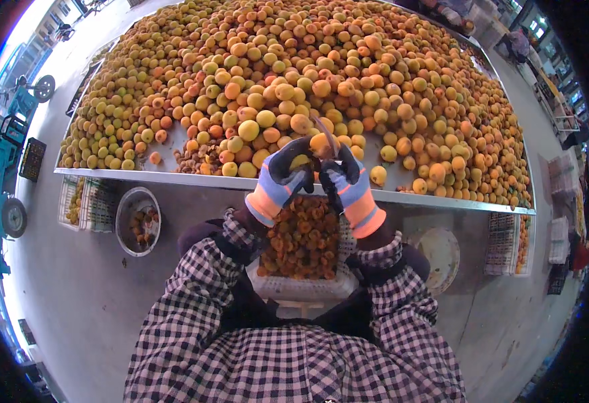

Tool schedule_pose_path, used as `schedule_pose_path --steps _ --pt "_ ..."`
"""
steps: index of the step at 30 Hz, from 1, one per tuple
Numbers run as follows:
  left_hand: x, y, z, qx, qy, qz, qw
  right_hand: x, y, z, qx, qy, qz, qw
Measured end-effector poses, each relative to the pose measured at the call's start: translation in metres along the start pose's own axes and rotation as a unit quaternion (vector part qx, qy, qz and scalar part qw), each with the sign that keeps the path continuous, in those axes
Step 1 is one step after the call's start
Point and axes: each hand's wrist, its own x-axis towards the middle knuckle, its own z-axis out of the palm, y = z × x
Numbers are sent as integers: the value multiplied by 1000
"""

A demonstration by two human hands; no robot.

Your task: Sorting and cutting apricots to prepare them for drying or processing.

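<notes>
My left hand [283, 174], in a striped work glove with black palm, grips an apricot [319, 143] just above the table's front edge. A second yellowish fruit piece [299, 162] shows inside its curled fingers. My right hand [349, 184], gloved the same way, is closed around a small knife, its handle mostly hidden. The knife's thin curved blade [328, 134] lies across the apricot and points up and away from me. Under both hands, between my knees, a plastic crate [299, 287] holds many halved apricots [302, 237].
A metal-edged table [198, 179] carries a large heap of whole apricots [294, 65]. A metal basin [138, 221] with scraps stands left; a pale round tub [438, 259] stands right. Crates [95, 206] sit under the table. A co-worker's gloved hand [450, 16] shows far right.
</notes>
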Motion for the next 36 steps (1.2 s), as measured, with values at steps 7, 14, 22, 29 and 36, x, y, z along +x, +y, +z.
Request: schedule_pose_path --steps 7,14,22,29,36 --pt "4 10 -1 -89 -60 -127 986 2 -8 -13 30 -15 23 999" --pt "-3 -3 -4 130 -76 -44 988 -10 -38 -15 -175 -151 52 971" --pt "-3 6 5 -204 87 -227 949 3 -16 -2 -66 108 -131 983" --pt "-3 -12 6 -97 -35 -239 965 20 -36 3 239 222 -248 912" --pt "7 -52 9 172 -30 -18 984 25 -30 7 255 188 -274 908"
